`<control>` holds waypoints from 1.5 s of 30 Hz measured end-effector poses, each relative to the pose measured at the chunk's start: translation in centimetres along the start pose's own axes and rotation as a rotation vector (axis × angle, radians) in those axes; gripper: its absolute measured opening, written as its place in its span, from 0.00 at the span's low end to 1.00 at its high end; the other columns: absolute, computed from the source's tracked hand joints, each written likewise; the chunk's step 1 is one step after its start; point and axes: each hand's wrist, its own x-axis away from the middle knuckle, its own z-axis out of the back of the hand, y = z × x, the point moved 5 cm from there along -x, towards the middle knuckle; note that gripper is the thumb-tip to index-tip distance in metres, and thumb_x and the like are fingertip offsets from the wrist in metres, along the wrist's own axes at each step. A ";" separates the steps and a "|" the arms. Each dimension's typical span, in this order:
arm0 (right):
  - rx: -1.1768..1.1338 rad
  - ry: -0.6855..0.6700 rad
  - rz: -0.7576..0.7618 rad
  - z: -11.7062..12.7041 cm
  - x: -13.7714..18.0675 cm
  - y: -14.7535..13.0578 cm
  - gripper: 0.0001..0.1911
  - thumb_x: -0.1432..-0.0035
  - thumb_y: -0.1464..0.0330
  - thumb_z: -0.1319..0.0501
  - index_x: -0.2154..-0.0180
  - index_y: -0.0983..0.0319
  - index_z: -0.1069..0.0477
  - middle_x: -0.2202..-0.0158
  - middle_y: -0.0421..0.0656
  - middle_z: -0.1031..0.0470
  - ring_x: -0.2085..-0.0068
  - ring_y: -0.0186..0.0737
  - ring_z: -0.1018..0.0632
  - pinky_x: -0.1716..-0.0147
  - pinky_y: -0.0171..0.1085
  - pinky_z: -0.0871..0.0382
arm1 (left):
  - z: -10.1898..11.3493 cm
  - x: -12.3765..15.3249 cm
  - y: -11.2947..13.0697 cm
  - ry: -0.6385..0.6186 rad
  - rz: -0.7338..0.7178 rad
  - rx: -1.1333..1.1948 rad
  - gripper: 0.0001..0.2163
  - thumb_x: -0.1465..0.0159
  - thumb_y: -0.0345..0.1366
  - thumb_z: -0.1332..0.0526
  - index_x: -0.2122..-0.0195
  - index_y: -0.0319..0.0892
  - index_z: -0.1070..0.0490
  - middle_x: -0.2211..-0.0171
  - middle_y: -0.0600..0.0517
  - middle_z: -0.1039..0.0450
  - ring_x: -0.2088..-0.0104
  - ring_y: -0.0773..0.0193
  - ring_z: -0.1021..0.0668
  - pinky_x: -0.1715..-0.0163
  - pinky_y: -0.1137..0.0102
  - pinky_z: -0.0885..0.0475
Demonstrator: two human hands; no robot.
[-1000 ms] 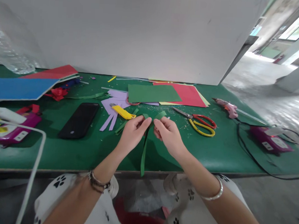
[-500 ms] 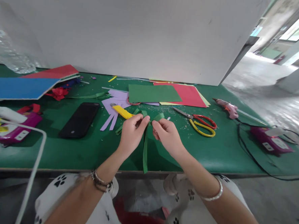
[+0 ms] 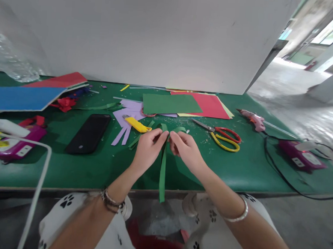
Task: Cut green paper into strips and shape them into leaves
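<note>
A long green paper strip (image 3: 162, 173) hangs down over the front edge of the green table (image 3: 237, 170). Its top is bent into loops between my two hands. My left hand (image 3: 149, 148) pinches the strip's left loop with thumb and fingers closed. My right hand (image 3: 185, 149) pinches the right loop, fingertips almost touching the left hand's. Both hands hover just above the tabletop near its front middle.
Behind the hands lie a yellow utility knife (image 3: 137, 124), purple paper strips (image 3: 126, 118), green and red sheets (image 3: 172, 103) and scissors (image 3: 220, 135). A black phone (image 3: 89, 133) lies left, a glue gun (image 3: 253, 119) and cable (image 3: 282, 173) right. Blue card (image 3: 18, 97) far left.
My hands have drawn closer together at the strip's top. The hanging tail has swung slightly right and now reaches lower past the table edge.
</note>
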 end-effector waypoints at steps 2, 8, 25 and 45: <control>0.019 -0.024 0.012 -0.1 0.0 0.1 0.16 0.47 0.68 0.50 0.85 0.61 0.45 0.91 0.32 0.45 0.87 0.25 0.41 0.87 0.28 0.49 | 0.1 0.1 0.3 0.022 -0.059 -0.067 0.16 0.40 0.37 0.51 0.84 0.42 0.51 0.85 0.59 0.54 0.82 0.72 0.44 0.80 0.74 0.48; 0.051 -0.022 0.066 -0.1 0.1 0.0 0.17 0.48 0.69 0.49 0.86 0.61 0.46 0.92 0.32 0.45 0.87 0.24 0.42 0.86 0.28 0.50 | 0.1 0.4 1.1 0.055 -0.227 -0.323 0.15 0.40 0.35 0.52 0.83 0.42 0.54 0.84 0.58 0.50 0.81 0.70 0.42 0.79 0.73 0.48; 0.011 0.010 0.037 -0.7 0.2 0.5 0.16 0.49 0.68 0.49 0.87 0.61 0.47 0.92 0.32 0.46 0.87 0.24 0.43 0.87 0.28 0.50 | 1.1 0.4 0.9 0.162 -0.072 -0.123 0.16 0.39 0.38 0.52 0.84 0.42 0.52 0.85 0.59 0.53 0.82 0.71 0.44 0.80 0.73 0.48; 0.064 -0.017 0.040 0.2 0.0 -0.3 0.19 0.47 0.69 0.49 0.87 0.61 0.49 0.90 0.33 0.45 0.85 0.24 0.42 0.85 0.29 0.50 | 0.7 0.2 1.3 0.081 -0.187 -0.255 0.16 0.42 0.38 0.49 0.84 0.42 0.52 0.85 0.58 0.48 0.81 0.71 0.40 0.79 0.73 0.46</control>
